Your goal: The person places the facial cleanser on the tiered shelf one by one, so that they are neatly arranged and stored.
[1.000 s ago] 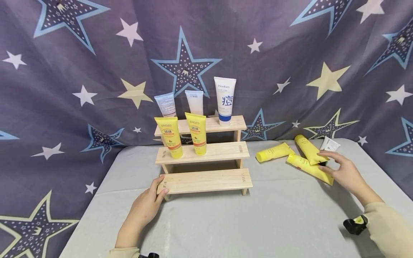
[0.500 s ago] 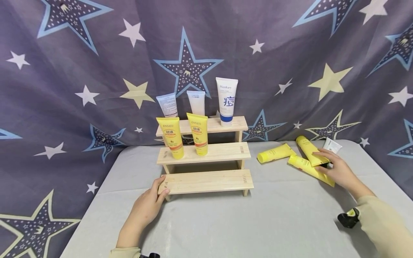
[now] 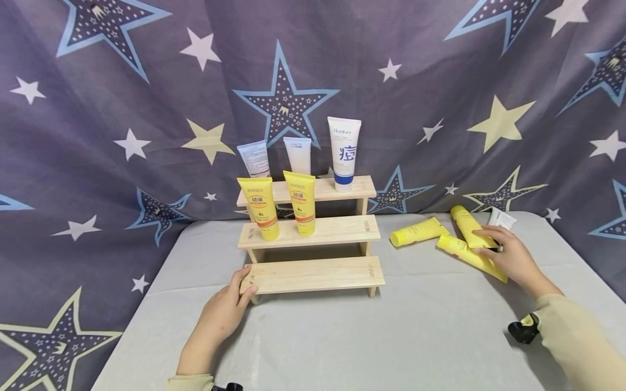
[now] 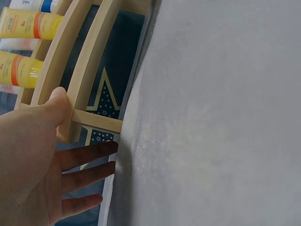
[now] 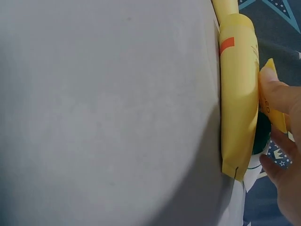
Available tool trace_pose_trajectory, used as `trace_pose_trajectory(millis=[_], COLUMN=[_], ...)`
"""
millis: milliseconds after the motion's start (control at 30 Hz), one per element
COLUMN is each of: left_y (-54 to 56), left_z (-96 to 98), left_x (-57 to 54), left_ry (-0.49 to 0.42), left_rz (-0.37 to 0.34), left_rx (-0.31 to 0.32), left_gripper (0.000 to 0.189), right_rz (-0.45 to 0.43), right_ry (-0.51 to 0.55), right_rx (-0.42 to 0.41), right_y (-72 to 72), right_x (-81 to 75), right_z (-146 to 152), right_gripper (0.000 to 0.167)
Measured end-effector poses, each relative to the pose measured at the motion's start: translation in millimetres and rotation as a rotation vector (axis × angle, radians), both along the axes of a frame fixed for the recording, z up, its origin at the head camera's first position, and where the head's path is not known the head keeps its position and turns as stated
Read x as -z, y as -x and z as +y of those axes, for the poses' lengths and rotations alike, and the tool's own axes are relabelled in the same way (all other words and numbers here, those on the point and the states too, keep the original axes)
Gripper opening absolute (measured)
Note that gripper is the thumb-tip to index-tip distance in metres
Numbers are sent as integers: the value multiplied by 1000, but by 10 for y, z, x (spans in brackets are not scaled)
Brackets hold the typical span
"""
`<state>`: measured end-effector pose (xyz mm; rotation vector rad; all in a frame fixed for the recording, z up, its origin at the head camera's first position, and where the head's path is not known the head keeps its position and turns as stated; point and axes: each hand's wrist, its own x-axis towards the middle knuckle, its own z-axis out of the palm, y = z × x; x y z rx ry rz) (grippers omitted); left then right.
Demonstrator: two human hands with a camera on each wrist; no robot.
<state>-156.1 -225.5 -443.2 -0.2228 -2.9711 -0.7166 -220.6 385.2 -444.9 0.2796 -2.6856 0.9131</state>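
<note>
My left hand (image 3: 222,312) holds the left end of the lowest shelf (image 3: 313,274) of a three-step wooden stand. In the left wrist view the thumb (image 4: 57,101) lies against the board's end, and three fingers stretch out below. On the right, my right hand (image 3: 513,260) pinches the crimped end of a yellow squeeze tube (image 3: 467,224), which slants over another yellow tube (image 3: 471,258). A third yellow tube (image 3: 415,232) lies to their left. Beside the hand is a white tube (image 3: 501,218); a dark green cap (image 5: 262,134) shows below the fingers in the right wrist view.
Two yellow tubes (image 3: 260,209) stand upright on the middle shelf (image 3: 342,228). Behind them, on the top shelf (image 3: 318,188), stand two pale tubes (image 3: 298,155) and a taller white one with a blue base (image 3: 344,152). A star-printed curtain (image 3: 391,108) hangs behind the grey table (image 3: 342,342).
My right hand has shifted slightly left and its fingers have closed onto the yellow tube's end. My left hand keeps its place on the stand, and the head view has moved slightly.
</note>
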Motion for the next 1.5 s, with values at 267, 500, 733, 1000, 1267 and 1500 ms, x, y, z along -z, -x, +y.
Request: trace_pose_trajectory(millis=[267, 500, 733, 1000, 1267, 1500], left_y=[-9, -6, -12, -17, -21, -15], left_z=[15, 8, -1, 3, 3, 0], left_x=[-15, -10, -4, -14, -25, -20], left_ry=[-4, -2, -7, -9, -12, -8], left_rz=[-1, -2, -3, -1, 3, -3], left_rx=[9, 8, 7, 8, 8, 9], left_gripper=[53, 53, 53, 53, 53, 53], right_rz=[24, -4, 36, 59, 97, 108], right_ry=[-7, 39, 17, 50, 176, 197], right_rx=[112, 188, 328, 438, 497, 529], right_y=[-39, -40, -3, 51, 77, 31], right_x=[-6, -59, -141, -235, -319, -362], right_z=[-13, -53, -114, -157, -250, -293], right_gripper=[38, 42, 45, 50, 48, 45])
